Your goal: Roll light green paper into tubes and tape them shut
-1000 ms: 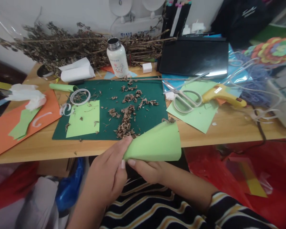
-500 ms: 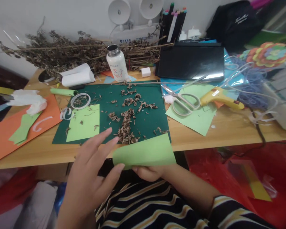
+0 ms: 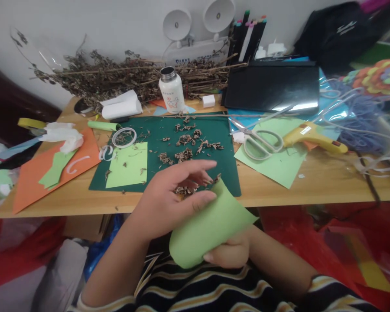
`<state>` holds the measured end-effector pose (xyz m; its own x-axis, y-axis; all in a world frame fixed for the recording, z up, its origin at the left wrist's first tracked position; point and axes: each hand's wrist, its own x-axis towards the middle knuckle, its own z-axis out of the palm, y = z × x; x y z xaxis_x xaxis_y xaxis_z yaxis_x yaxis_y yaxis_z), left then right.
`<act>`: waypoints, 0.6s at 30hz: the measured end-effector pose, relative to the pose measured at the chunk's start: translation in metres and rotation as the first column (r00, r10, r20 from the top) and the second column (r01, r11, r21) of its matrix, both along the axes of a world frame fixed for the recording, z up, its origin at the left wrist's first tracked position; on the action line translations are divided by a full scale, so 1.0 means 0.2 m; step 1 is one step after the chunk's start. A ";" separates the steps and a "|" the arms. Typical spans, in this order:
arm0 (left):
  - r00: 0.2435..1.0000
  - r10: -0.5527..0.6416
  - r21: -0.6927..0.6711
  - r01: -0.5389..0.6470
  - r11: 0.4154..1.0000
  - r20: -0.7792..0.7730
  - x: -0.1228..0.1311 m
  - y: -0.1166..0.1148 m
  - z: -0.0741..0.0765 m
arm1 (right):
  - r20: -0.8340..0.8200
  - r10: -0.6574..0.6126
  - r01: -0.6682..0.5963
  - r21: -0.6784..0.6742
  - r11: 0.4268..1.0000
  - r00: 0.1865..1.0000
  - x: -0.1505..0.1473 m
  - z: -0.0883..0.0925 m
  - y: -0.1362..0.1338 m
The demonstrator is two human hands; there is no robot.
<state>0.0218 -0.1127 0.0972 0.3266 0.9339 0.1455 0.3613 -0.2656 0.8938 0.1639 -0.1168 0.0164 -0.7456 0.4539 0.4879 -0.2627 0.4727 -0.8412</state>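
Observation:
My right hand [image 3: 229,253] grips a curved sheet of light green paper [image 3: 208,227] from below, thumb on its near side. The sheet is bent and tilted in front of my striped shirt. My left hand [image 3: 173,199] reaches over the mat's front edge, fingers cupped and apart from the thumb. Its thumb tip lies at the paper's upper edge, seemingly touching it. Crumbled dried leaves [image 3: 186,190] show through the gap between thumb and fingers. A leaf bit [image 3: 216,178] sits by the paper's upper edge. More dried leaves [image 3: 184,154] are scattered over the green cutting mat [image 3: 159,125].
Scissors [image 3: 260,143] and a yellow glue gun [image 3: 315,136] lie on the right. A white open bottle [image 3: 172,93] stands before bundled dried stems [image 3: 107,71]. A tape ring [image 3: 124,138] and orange paper [image 3: 89,151] lie left. A black tablet-like slab [image 3: 269,86] sits at the back.
My left hand has moved right, from the paper's left side to above its upper edge. The paper has tilted, its left end lower. The camera view has shifted slightly left.

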 end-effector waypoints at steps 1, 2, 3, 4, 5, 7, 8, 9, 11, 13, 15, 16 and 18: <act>1.000 0.009 -0.010 -0.009 1.000 0.000 0.01 0.01 0.00 | -0.039 0.080 -0.079 0.034 0.996 0.996 0.01 0.01 0.02; 1.000 0.006 -0.023 -0.006 1.000 -0.005 0.02 0.02 -0.01 | -0.064 0.142 -0.137 0.073 0.988 0.988 0.01 0.02 0.03; 1.000 -0.004 -0.030 0.004 1.000 -0.017 0.03 0.03 -0.02 | -0.069 0.165 -0.157 0.100 0.983 0.984 0.02 0.02 0.04; 0.999 -0.015 -0.028 0.014 1.000 -0.037 0.04 0.04 -0.03 | -0.065 0.172 -0.164 0.118 0.980 0.983 0.03 0.03 0.05; 0.998 -0.021 -0.020 0.020 1.000 -0.062 0.06 0.05 -0.03 | -0.063 0.170 -0.162 0.126 0.979 0.983 0.04 0.03 0.04; 0.994 -0.006 0.018 0.008 1.000 -0.112 0.07 0.08 -0.05 | -0.056 0.151 -0.144 0.115 0.983 0.987 0.05 0.02 0.03; 0.991 0.012 0.039 -0.007 0.999 -0.135 0.08 0.09 -0.06 | -0.050 0.145 -0.139 0.101 0.985 0.988 0.06 0.01 0.02; 0.988 0.033 0.054 -0.024 0.998 -0.154 0.08 0.09 -0.07 | -0.041 0.148 -0.144 0.087 0.986 0.988 0.06 0.01 0.02; 0.980 0.073 0.066 -0.062 0.996 -0.184 0.07 0.10 -0.07 | -0.053 0.178 -0.174 0.074 0.982 0.983 0.06 -0.01 0.01; 0.974 0.101 0.064 -0.089 0.994 -0.204 0.06 0.11 -0.08 | -0.103 0.202 -0.196 0.070 0.978 0.974 0.06 -0.03 0.00; 0.970 0.134 0.077 -0.121 0.990 -0.205 0.04 0.13 -0.09 | -0.165 0.197 -0.184 0.088 0.979 0.966 0.06 -0.05 0.00; 0.967 0.168 0.089 -0.153 0.984 -0.193 0.02 0.15 -0.10 | -0.190 0.182 -0.162 0.112 0.980 0.965 0.06 -0.06 -0.01; 0.943 0.286 0.130 -0.266 0.955 -0.170 -0.02 0.21 -0.14 | -0.217 0.106 -0.065 0.188 0.980 0.970 0.06 -0.08 -0.02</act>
